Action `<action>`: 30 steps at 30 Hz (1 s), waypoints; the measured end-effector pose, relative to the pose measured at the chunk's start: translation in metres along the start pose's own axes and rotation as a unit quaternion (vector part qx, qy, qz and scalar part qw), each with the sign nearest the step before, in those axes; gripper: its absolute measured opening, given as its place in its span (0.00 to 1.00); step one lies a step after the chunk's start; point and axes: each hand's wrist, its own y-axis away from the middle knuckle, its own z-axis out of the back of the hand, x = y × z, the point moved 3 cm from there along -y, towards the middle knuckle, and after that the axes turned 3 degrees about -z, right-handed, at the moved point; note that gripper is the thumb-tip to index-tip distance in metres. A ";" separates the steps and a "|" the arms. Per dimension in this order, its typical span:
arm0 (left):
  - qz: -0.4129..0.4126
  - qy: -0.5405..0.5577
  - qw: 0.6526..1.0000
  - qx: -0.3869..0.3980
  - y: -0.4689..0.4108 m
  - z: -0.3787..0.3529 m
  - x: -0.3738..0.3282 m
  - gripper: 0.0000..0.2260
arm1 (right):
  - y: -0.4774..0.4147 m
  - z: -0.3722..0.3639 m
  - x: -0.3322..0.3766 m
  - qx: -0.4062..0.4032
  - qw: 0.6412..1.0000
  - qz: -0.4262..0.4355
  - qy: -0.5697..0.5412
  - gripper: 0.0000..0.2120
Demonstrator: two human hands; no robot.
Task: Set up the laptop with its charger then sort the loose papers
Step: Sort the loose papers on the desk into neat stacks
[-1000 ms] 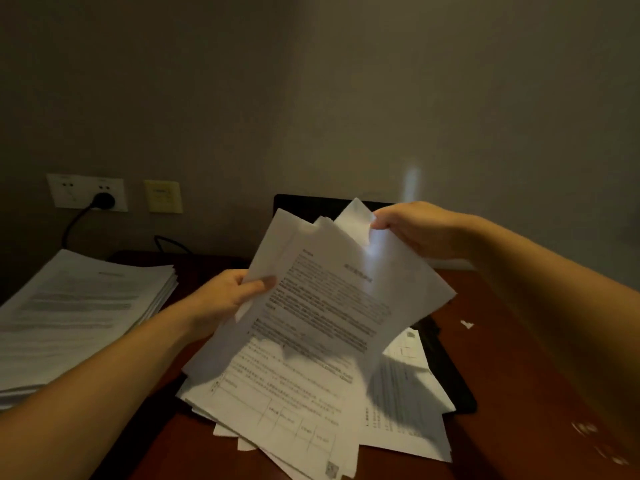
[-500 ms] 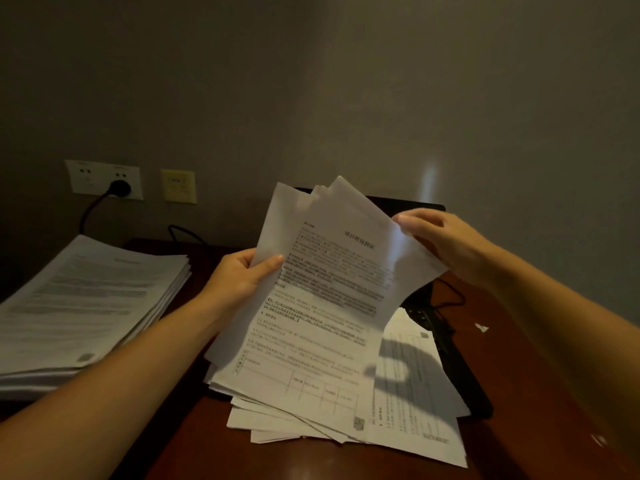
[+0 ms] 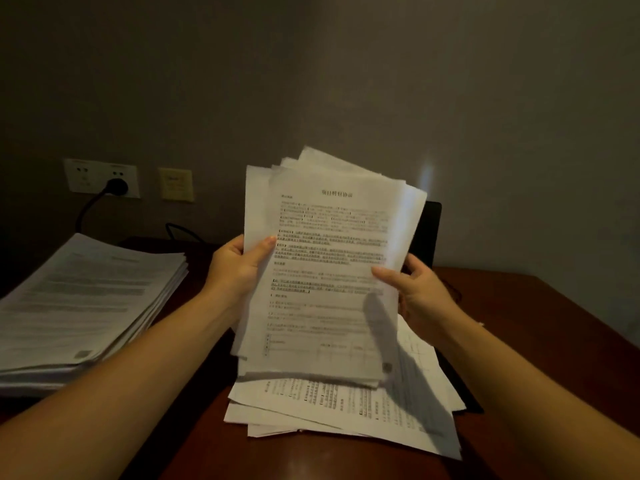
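The held sheaf (image 3: 325,271) is thin white matt paper with black print, translucent where light strikes its right edge. The loose sheets (image 3: 329,410) and the left stack (image 3: 86,299) are the same matt paper. The table (image 3: 536,341) is smooth reddish-brown wood with a soft sheen. The laptop (image 3: 431,230) is matt black. The socket plate (image 3: 100,176) is smooth white plastic. The wall (image 3: 346,81) is matt.

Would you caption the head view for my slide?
The left hand and right hand hold a paper sheaf above loose sheets.
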 end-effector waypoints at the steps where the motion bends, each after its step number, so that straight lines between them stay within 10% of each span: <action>1: -0.008 0.004 1.000 -0.002 0.000 -0.003 -0.002 0.09 | 0.001 -0.004 0.002 -0.001 1.000 0.013 0.027 0.26; 6: -0.079 -0.021 0.997 -0.006 0.004 -0.018 -0.019 0.08 | 0.003 -0.008 0.033 -0.057 0.990 0.100 0.080 0.13; 30: -0.158 -0.078 0.983 0.049 0.039 -0.037 0.010 0.11 | 0.027 -0.003 0.004 -0.093 0.985 0.122 0.078 0.19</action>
